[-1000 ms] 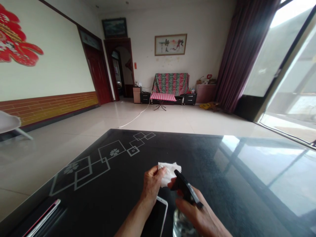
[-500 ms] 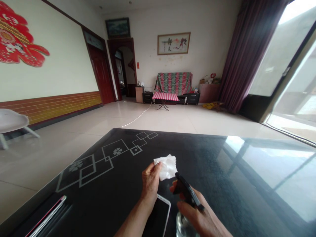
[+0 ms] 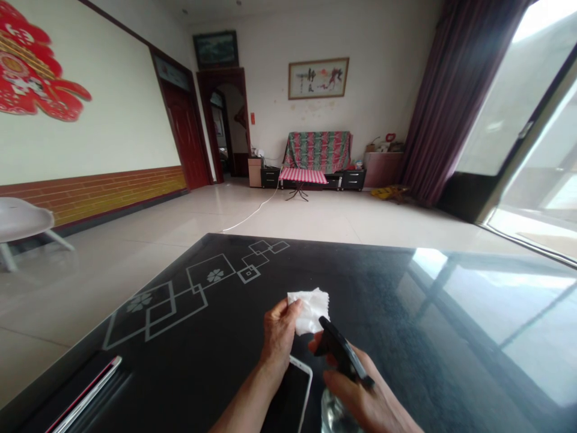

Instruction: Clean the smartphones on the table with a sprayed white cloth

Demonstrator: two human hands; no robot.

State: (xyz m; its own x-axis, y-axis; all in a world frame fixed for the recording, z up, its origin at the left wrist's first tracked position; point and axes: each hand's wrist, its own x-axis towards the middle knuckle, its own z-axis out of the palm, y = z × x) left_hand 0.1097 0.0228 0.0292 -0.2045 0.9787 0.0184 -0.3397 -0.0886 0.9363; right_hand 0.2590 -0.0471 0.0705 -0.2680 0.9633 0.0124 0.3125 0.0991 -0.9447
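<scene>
Over the black table (image 3: 216, 373), my left hand (image 3: 278, 328) pinches a small white cloth (image 3: 312, 310) with a zigzag edge, thumb on top. My right hand (image 3: 360, 385) is wrapped around a spray bottle (image 3: 336, 415) with a black trigger head and a clear body. The nozzle sits right beside the cloth's lower right corner. Beneath my left forearm lies a white-rimmed smartphone (image 3: 297, 391) with a dark screen, partly covered by the arm. The lower part of the bottle is cut off by the frame.
A dark, flat object with a pink and silver edge (image 3: 88, 394) lies at the table's left. A white chair (image 3: 24, 218) stands beyond that side. Farther off are a small checked-top table (image 3: 303, 175) and a cloth-covered piece (image 3: 318, 150) by the wall.
My left hand and the cloth have moved slightly right and down, closer to the nozzle. My right hand and the spray bottle are almost where they were.
</scene>
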